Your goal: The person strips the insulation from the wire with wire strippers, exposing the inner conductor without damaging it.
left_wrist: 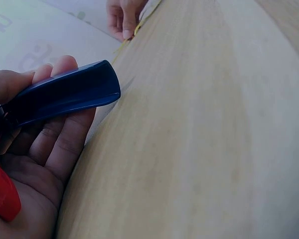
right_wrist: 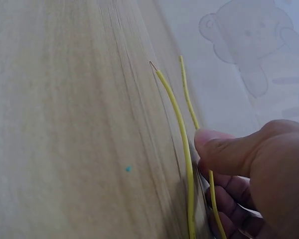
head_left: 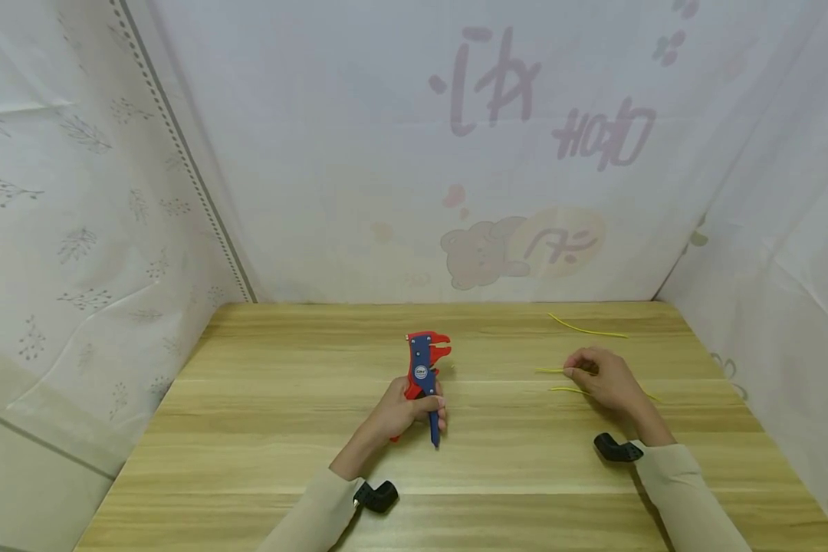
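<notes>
My left hand [head_left: 403, 410] grips a wire stripper [head_left: 421, 360] with a blue body and red jaws, its head pointing toward the back wall. Close up in the left wrist view, the blue handle [left_wrist: 70, 94] lies across the fingers, with part of the red handle [left_wrist: 2, 191] at the palm. At the right of the table, my right hand [head_left: 607, 379] pinches a yellow wire [right_wrist: 187, 94] between thumb and fingertips. Beside it a second yellow wire [right_wrist: 182, 134] lies on the wood, its end stripped to bare copper [right_wrist: 153, 65].
Farther back lies a third yellow wire [head_left: 586, 330]. A tiny yellow scrap [head_left: 453, 366] sits by the stripper's head. Printed cloth [head_left: 345, 153] hangs behind the wooden table [head_left: 262, 429] and along both sides. Black wrist cameras [head_left: 379, 497] are on both sleeves.
</notes>
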Motion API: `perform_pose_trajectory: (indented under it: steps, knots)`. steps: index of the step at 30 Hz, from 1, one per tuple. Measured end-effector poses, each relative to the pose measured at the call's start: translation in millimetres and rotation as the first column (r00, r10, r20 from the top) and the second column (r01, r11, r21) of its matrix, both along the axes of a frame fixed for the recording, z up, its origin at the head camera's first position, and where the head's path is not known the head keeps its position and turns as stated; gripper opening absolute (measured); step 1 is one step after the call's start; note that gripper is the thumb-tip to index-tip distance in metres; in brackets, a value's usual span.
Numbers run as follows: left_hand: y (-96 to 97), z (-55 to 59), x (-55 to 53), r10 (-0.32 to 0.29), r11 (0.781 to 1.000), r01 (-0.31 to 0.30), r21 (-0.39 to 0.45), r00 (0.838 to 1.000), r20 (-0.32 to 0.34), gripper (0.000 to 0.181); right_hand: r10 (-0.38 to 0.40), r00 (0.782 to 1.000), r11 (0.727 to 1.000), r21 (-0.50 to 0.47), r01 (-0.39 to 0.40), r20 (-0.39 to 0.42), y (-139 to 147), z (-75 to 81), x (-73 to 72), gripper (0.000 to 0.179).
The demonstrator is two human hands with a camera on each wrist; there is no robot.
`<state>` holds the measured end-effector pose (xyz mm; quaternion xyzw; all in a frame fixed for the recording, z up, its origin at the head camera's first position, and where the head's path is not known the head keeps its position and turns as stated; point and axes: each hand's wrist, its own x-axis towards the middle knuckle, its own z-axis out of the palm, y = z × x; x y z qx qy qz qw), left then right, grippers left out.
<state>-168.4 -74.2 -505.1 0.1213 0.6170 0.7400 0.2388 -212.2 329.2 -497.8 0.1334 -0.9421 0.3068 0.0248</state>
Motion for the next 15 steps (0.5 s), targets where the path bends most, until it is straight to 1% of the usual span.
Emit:
perform_pose_trajectory:
  steps: [5,11,15]
  knots:
    - [0.1,-0.2,0.3,-0.001,1.000,0.001,0.002,1.000,0.004,0.030,0.003,1.000,1.000,-0.002,-0.003,-0.017,-0.8,-0.2,0.1,0.007]
    - [-0.1,-0.2,-0.1,-0.002,1.000,0.002,0.000,1.000,-0.006,0.031,0.006,1.000,1.000,-0.028,-0.007,-0.006,-2.0,2.1,0.1,0.007]
    - [-0.7,-1.3,-0.8,-0.006,1.000,0.006,0.000,1.000,-0.017,0.032,0.005,1.000,1.000,-0.028,-0.005,-0.003,-3.2,4.7,-0.4,0.007]
